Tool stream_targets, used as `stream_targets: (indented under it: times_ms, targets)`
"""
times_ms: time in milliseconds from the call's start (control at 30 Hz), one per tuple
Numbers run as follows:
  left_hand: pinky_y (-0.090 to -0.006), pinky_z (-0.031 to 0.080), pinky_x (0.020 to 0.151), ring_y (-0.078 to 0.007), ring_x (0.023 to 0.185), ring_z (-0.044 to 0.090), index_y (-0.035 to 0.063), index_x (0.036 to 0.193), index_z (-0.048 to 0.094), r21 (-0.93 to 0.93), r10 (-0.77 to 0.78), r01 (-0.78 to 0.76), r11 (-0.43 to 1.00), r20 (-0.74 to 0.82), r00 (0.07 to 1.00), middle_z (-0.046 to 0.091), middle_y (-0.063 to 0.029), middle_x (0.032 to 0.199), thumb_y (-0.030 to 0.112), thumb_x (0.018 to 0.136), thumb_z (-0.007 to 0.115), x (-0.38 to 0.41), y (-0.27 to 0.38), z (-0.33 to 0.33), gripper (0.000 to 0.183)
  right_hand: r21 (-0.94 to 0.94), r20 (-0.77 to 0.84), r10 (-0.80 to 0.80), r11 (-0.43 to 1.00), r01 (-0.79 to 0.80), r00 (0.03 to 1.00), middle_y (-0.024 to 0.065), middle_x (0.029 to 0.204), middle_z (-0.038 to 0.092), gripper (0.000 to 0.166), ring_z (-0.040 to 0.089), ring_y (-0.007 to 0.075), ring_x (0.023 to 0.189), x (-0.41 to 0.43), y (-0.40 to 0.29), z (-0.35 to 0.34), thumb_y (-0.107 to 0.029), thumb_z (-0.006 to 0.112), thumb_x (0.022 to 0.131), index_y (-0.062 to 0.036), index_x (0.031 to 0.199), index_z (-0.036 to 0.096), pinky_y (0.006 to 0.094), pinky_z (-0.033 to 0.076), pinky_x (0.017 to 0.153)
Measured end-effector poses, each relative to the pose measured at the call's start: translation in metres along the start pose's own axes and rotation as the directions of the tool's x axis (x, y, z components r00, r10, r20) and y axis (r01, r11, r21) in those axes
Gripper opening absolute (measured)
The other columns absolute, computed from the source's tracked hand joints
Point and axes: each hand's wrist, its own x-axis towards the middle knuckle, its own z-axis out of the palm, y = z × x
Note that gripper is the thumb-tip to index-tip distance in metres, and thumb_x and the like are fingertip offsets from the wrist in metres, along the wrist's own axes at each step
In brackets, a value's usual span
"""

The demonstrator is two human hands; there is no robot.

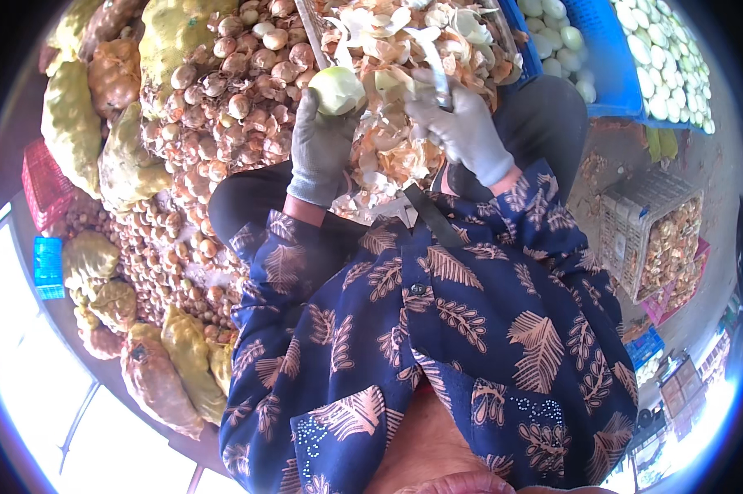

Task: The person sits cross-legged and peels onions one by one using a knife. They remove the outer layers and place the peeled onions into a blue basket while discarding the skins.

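Note:
My left hand (323, 145), in a grey glove, holds a largely peeled, pale green-white onion (337, 91) by its underside. In my right hand (461, 120), gloved too and slightly blurred, is what looks like a small knife (436, 68), its pale blade pointing away from me. The hands are apart, and the blade does not touch the onion. Beneath and beyond both hands lies a heap of dry onion skins (402, 145), partly in a crate. Unpeeled onions (263, 92) are piled just left of my left hand.
Full yellow mesh sacks (69, 123) stand at the left, near a red crate (45, 179) and a blue crate (48, 265). Blue crates (612, 58) of peeled onions stand at the upper right. A grey crate (621, 228) holding skins lies at my right.

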Motion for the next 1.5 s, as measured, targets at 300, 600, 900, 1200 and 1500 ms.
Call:
stream_targets:
  times_ms: [300,600,900,1200,1500]
  targets:
    - [-0.0434,0.047,0.106,-0.0295,0.118,0.06,-0.0056,0.132,0.051,0.184,0.07,-0.102,0.978,0.174,0.982,0.06,-0.0191,0.126,0.026,0.102,0.056,0.005,-0.019,0.013,0.044,-0.128,0.017,-0.101,0.986,0.103,0.995,0.0014,0.078,0.065,0.02,0.058,0.0042,0.067,0.014,0.002,0.013,-0.017,0.073,0.09,0.0002,0.1,0.068,0.0203,0.047,0.059]
    - [-0.0447,0.05,0.103,-0.0306,0.112,0.063,-0.0063,0.126,0.057,0.275,0.097,-0.102,0.956,0.032,0.995,0.065,-0.0177,0.12,0.022,0.098,0.062,0.034,-0.005,0.062,0.04,-0.055,0.047,0.378,0.925,-0.376,0.925,0.0054,0.076,0.064,0.034,0.061,0.0103,0.06,-0.047,0.031,-0.021,-0.025,0.071,0.091,-0.0001,0.113,0.064,0.0238,0.047,0.054]
    - [-0.0337,0.048,0.104,-0.0241,0.125,0.057,-0.0065,0.142,0.044,0.768,-0.203,-0.432,0.473,0.572,0.795,0.057,-0.0181,0.136,0.037,0.095,0.068,0.041,0.051,0.162,0.068,-0.058,0.333,0.554,0.82,-0.57,0.763,0.0051,0.088,0.07,0.04,0.058,0.0061,0.06,-0.103,-0.004,0.011,-0.017,0.065,0.095,0.0016,0.129,0.056,0.0171,0.04,0.047]
    - [-0.0442,0.058,0.082,-0.0325,0.091,0.067,-0.0019,0.111,0.061,0.5,0.431,-0.223,0.837,-0.353,0.83,0.065,-0.0155,0.099,0.017,0.096,0.065,0.097,0.276,-0.126,0.025,0.061,0.016,0.439,0.896,-0.439,0.898,0.0089,0.086,0.068,0.04,0.055,0.0041,0.057,-0.073,-0.031,0.021,-0.018,0.063,0.098,0.0054,0.129,0.052,0.0155,0.037,0.042]
    - [-0.0397,0.051,0.097,-0.0262,0.111,0.065,0.0099,0.129,0.061,0.974,0.503,0.135,-0.184,-0.025,0.864,0.066,-0.0131,0.122,0.024,0.086,0.071,0.142,0.207,-0.178,0.046,-0.034,-0.085,0.514,0.855,-0.518,0.854,0.0101,0.088,0.068,0.045,0.056,0.0056,0.059,-0.047,-0.042,0.058,-0.017,0.058,0.099,0.0089,0.135,0.046,0.0164,0.038,0.044]
